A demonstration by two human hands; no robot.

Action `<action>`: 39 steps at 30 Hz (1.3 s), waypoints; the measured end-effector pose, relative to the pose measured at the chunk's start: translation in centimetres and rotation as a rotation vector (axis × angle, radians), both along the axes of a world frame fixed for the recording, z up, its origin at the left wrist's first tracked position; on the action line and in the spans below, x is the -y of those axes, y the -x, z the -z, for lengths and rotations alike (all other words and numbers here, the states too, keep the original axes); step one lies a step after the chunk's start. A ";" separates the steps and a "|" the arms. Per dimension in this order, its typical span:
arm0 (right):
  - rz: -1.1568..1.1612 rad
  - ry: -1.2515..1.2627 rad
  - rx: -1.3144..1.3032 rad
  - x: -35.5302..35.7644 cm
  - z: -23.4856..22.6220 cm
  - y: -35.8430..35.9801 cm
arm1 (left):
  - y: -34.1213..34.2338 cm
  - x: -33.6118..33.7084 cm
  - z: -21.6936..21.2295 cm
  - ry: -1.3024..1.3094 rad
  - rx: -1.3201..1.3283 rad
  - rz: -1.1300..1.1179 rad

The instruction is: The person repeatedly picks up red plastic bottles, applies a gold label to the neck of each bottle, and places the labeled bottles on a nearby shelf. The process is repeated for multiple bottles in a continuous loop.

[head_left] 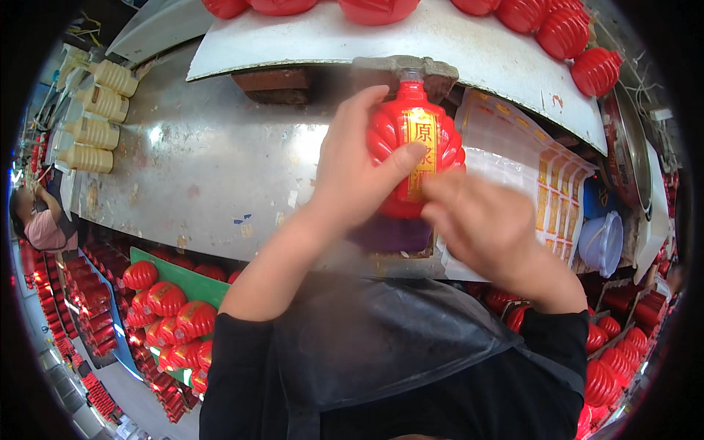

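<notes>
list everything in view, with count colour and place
Rounded ribbed bottle with gold label: one, red, in left hand
Flat label sheet: at least one, white and gold, right
Far flat board: at least one, white, top
Lower flat board: one, green, lower left
Similar ribbed bottles: many, red, far board and lower corners
Ribbed plastic jugs: at least four, cream, left
Round plastic bucket: one, pale lilac, right
Metal tabletop: one, grey, centre
Co-worker: one, pink top, far left
Apron: one, black, bottom centre
Left hand: one, bare, thumb on label
Right hand: one, bare, blurred, beside bottle
</notes>
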State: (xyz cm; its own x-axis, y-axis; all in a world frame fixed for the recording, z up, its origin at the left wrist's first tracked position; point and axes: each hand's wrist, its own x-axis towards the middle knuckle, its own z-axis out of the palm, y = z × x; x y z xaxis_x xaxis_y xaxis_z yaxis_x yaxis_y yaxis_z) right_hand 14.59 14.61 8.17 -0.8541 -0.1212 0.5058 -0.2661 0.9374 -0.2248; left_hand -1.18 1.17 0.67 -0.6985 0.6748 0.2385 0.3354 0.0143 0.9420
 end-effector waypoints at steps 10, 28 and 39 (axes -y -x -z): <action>0.155 0.340 0.264 -4.4 1.6 3.9 | -1.2 1.4 0.8 0.032 -0.168 -0.008; 0.253 0.852 0.536 -4.4 1.9 0.9 | -0.1 2.2 0.9 -0.108 -0.366 0.079; 0.308 0.636 0.303 -3.1 3.5 1.3 | -0.1 1.6 0.3 0.096 -0.590 0.113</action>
State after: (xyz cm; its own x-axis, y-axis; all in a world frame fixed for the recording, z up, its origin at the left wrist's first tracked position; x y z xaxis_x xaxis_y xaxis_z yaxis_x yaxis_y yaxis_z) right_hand 13.26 17.72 4.71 -0.9146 0.3807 0.1366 0.1456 0.6250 -0.7670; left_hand -1.11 -0.41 0.42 -0.3902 0.7746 0.4977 0.8048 0.0244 0.5930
